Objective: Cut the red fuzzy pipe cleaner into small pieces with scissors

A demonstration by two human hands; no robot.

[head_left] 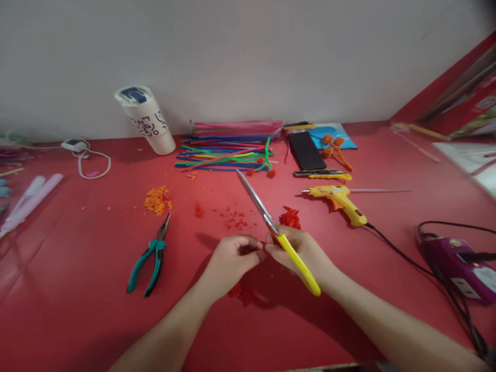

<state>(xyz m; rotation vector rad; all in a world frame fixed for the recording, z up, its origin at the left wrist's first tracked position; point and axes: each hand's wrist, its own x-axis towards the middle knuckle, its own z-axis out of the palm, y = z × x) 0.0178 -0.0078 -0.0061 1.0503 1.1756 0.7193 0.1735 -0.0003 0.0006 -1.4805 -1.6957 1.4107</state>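
Note:
My right hand [306, 253] is wrapped round scissors with yellow handles [298, 263]. Their blades [253, 195] lie together and point up and to the left. Thumb and fingers of my left hand [232, 261] are pinched together, close against my right fingertips. Whatever sits in that pinch is too small and hidden to make out. A clump of red pieces [290, 218] shows just beyond my right hand. Below my left hand, more red pieces [243, 293] lie partly covered on the table. Small red scraps [234, 221] are scattered past the fingertips.
Pliers [157, 253] and orange scraps [158, 200] lie left. Pipe cleaners [228, 150] and a tumbler [149, 121] stand along the wall. Right are a phone [307, 151], a utility knife [323, 175], a corded glue gun [337, 199] and a purple power outlet box [461, 266].

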